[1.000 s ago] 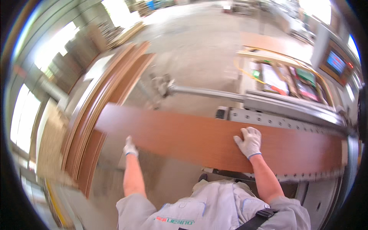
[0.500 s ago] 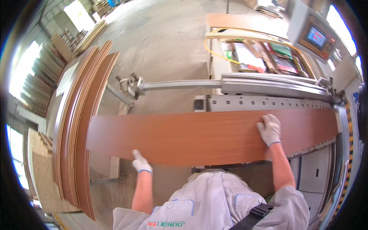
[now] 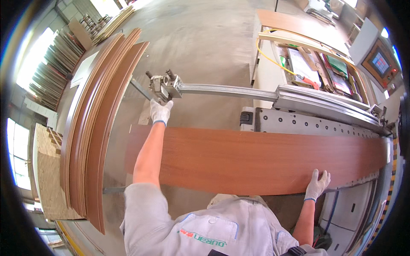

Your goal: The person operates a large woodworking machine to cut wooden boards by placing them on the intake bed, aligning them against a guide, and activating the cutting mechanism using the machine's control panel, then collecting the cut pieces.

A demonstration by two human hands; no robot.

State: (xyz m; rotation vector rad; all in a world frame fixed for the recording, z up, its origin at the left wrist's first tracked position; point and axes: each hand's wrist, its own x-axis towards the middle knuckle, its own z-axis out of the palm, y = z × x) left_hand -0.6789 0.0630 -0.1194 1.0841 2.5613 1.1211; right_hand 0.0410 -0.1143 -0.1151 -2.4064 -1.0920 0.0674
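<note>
Long reddish-brown wood-grain panel [image 3: 230, 162]: flat, R part over pale grey machine bed w/ black dots [image 3: 316, 124], L end out past it, just short of stack
L hand, white knit glove w/ blue cuff [image 3: 160, 112]: past panel's far edge, clear of wood; forearm over panel's L end
L fingers: up at underside of silvery metal clamp block w/ dark knobs [image 3: 170, 86]; touching or gripping, can't tell
R hand, same type glove [image 3: 317, 186]: at panel's nr edge, twd R end
R fingers: loosely spread, thumb apart, tips over brown surface just in from nr edge; pressing or only hovering, can't tell
Straight silvery metal rail [image 3: 226, 90]: beyond panel, roughly parallel, block at L end
Stack of long brown moulded boards [image 3: 92, 128]: L side, approx crosswise to panel
Grey control box w/ lit screen [image 3: 380, 64]: far R, above bed level
Orange-red handheld tool [image 3: 308, 81]: beyond rail, on yellow hose, nr scraps
</note>
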